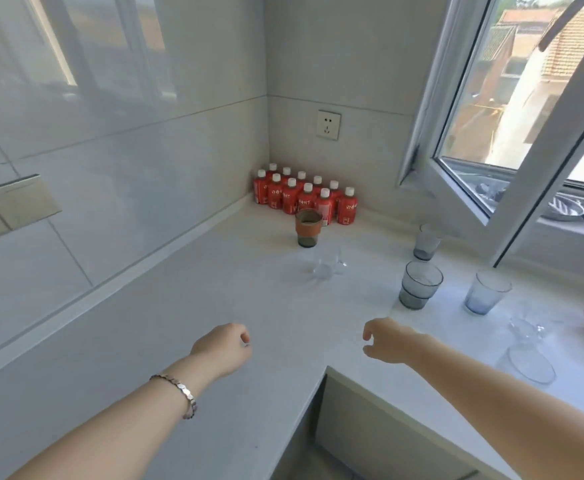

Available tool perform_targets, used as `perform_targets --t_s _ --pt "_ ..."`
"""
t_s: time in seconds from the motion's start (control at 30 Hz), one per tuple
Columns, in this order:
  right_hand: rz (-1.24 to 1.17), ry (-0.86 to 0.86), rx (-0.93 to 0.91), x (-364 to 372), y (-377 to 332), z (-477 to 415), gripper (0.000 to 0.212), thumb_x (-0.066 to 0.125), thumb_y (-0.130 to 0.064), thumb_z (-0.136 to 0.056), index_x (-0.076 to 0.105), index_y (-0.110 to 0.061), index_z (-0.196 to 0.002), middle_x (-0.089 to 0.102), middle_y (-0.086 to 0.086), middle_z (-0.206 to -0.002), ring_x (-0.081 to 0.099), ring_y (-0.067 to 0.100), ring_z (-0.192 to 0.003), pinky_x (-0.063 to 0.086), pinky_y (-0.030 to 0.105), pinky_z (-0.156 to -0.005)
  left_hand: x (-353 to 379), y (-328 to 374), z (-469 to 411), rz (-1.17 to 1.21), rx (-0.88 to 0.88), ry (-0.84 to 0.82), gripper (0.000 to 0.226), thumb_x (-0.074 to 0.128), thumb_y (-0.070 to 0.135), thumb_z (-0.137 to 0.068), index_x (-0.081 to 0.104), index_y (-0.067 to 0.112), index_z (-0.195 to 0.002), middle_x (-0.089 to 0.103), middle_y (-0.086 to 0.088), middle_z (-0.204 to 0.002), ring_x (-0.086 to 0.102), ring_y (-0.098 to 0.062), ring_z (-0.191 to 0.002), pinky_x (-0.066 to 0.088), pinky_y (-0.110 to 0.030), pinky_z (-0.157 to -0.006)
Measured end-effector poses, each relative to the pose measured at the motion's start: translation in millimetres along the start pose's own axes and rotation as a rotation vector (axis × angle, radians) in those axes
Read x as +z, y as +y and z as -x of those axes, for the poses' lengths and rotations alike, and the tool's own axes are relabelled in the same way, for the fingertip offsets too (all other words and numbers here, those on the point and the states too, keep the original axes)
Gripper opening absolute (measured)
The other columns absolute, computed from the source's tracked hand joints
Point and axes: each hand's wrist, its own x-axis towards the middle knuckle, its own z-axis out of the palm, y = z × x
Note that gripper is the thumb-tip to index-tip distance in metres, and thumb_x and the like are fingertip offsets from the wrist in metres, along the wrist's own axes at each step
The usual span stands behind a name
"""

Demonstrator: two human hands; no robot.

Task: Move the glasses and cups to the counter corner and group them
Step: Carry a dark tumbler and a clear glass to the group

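Both hands empty: left hand (226,346) loosely curled, right hand (387,341) half open, above the near bench (179,306). Risk: clear glass (327,263) and far-right clear ones (526,327) are hard to see and easily knocked. Sleeved cup (307,227) sits by the corner bottles (304,197); stacked grey glasses (418,284) and blue tumblers (486,292) right. All appear empty.
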Motion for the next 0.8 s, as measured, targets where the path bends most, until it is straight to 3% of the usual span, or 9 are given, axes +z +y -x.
perform_targets --t_s 0.2,0.4,0.5,0.63,0.7,0.8 --pt "0.018 0.048 -0.009 -26.8 26.0 -81.3 0.040 0.047 -0.032 -0.090 0.048 -0.023 -0.129 0.054 0.000 -0.130 0.055 0.023 -0.116 0.044 0.027 -0.085 4.1 40.1 -93.8 0.002 0.017 -0.051 0.025 0.048 0.027 -0.088 0.061 0.019 -0.108 0.063 -0.002 -0.119 0.059 -0.022 -0.109 0.047 -0.029 -0.091" --pt "-0.009 0.113 -0.112 -74.5 20.8 -194.4 0.052 0.050 -0.024 -0.090 0.035 -0.019 -0.140 0.038 0.003 -0.143 0.043 0.025 -0.127 0.039 0.035 -0.102 -11.1 66.6 -212.5 0.065 0.012 -0.059 0.024 0.051 0.028 -0.089 0.062 0.017 -0.107 0.065 -0.005 -0.116 0.061 -0.024 -0.105 0.049 -0.031 -0.091" --pt "-0.033 0.160 -0.167 -103.1 13.4 -248.3 0.073 0.061 -0.025 -0.084 0.023 -0.021 -0.146 0.028 0.001 -0.150 0.033 0.024 -0.135 0.034 0.037 -0.109 -17.2 72.3 -262.3 0.079 -0.001 -0.081 0.023 0.051 0.026 -0.088 0.062 0.016 -0.105 0.065 -0.004 -0.114 0.061 -0.023 -0.104 0.050 -0.032 -0.090" --pt "0.085 0.002 -0.301 -110.0 8.1 -303.9 0.109 0.077 -0.029 -0.069 0.003 -0.031 -0.149 0.007 -0.002 -0.159 0.018 0.023 -0.143 0.025 0.040 -0.114 -18.4 71.7 -311.7 0.096 -0.032 -0.102 0.022 0.053 0.025 -0.086 0.061 0.017 -0.105 0.066 -0.002 -0.111 0.062 -0.021 -0.102 0.050 -0.030 -0.087" --pt "0.081 -0.077 -0.346 -102.5 7.9 -321.6 0.111 0.079 -0.023 -0.067 0.004 -0.033 -0.148 0.012 -0.002 -0.157 0.024 0.022 -0.141 0.031 0.037 -0.110 -16.4 70.6 -329.4 0.098 -0.046 -0.106 0.025 0.053 0.024 -0.087 0.060 0.016 -0.109 0.065 -0.003 -0.112 0.061 -0.022 -0.105 0.048 -0.029 -0.089" --pt "-0.047 -0.057 -0.336 -89.8 15.2 -332.7 0.100 0.075 -0.021 -0.066 0.017 -0.034 -0.146 0.032 -0.007 -0.144 0.045 0.019 -0.124 0.045 0.028 -0.090 -16.0 76.4 -351.2 0.082 -0.037 -0.129 0.039 0.056 0.026 -0.087 0.051 0.013 -0.124 0.059 -0.006 -0.121 0.057 -0.023 -0.112 0.046 -0.030 -0.093"
